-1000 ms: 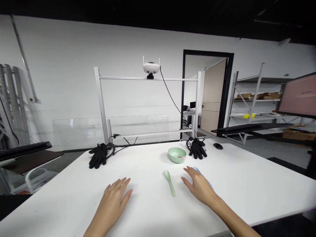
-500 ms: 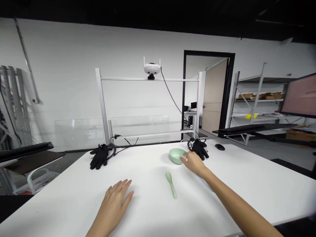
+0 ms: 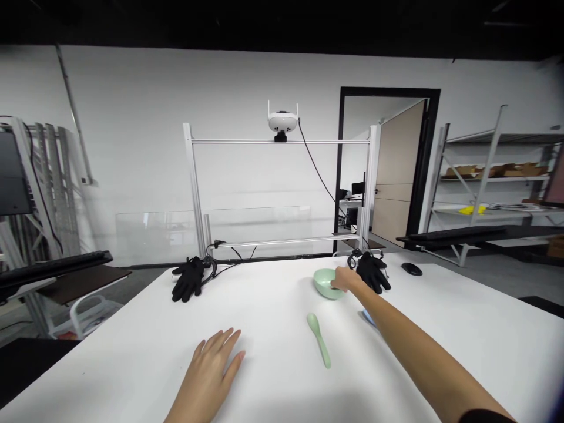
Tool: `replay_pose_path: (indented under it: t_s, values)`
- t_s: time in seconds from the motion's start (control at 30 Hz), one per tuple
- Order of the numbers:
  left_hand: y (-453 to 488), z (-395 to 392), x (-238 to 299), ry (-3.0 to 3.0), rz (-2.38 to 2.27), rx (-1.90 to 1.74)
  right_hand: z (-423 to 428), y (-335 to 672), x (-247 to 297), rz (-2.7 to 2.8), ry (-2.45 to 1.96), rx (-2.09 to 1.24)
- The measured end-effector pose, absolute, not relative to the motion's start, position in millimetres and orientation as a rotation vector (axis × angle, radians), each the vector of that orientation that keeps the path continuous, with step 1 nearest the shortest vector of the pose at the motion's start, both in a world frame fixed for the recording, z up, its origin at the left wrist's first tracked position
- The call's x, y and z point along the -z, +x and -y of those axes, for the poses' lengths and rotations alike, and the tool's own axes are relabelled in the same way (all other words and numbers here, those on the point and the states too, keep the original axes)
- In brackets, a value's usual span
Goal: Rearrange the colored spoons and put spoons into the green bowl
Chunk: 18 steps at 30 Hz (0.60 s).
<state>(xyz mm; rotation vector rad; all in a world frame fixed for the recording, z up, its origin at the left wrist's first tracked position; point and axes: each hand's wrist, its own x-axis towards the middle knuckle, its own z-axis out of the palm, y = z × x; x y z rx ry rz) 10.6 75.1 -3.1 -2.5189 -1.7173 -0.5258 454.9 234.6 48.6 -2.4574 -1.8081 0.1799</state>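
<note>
A light green bowl [image 3: 322, 286] stands upright toward the back of the white table. My right hand [image 3: 348, 279] is at the bowl's right side, its fingers closed over the rim and partly reaching inside. Nearer to me lies a green spoon [image 3: 319, 339], its handle pointing toward me. My left hand [image 3: 210, 365] hovers over or rests on the table to the left of the spoon, fingers spread and holding nothing. Beside my right forearm a blue object [image 3: 368, 317] peeks out, mostly hidden by the arm.
Black gloves with cables lie at the back left [image 3: 188, 279] and back right [image 3: 372, 271]. A black mouse [image 3: 411, 269] sits near the far right edge. Behind the table rises a metal frame [image 3: 192, 176] carrying a white camera device [image 3: 282, 122].
My right hand has closed on the bowl's right rim. The view has swung slightly left, so everything appears shifted right. More of the blue object shows beside my forearm.
</note>
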Motion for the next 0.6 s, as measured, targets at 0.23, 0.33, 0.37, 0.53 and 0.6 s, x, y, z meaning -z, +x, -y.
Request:
replay_pose_path:
  t_s: [0.23,0.33,0.37,0.53,0.6]
  values:
    - [10.1,-77.8,4.4,-2.529,1.711,0.543,-242.8,456.9,-36.5,1.757,-2.484,-0.24]
    - [9.7,-79.0,5.8,-2.528,1.702,0.559,-241.8,455.8,-38.5,1.721,-2.481,-0.198]
    - [9.6,-79.3,6.1,-2.527,1.701,0.562,-240.5,455.8,-40.4,1.708,-2.478,-0.177]
    - [11.8,-78.3,4.2,-2.528,1.708,0.562,-215.0,463.8,-56.1,1.643,-2.457,-0.073]
    - [12.9,-77.1,3.2,-2.533,1.697,0.576,-193.3,470.4,-60.7,1.612,-2.425,-0.042]
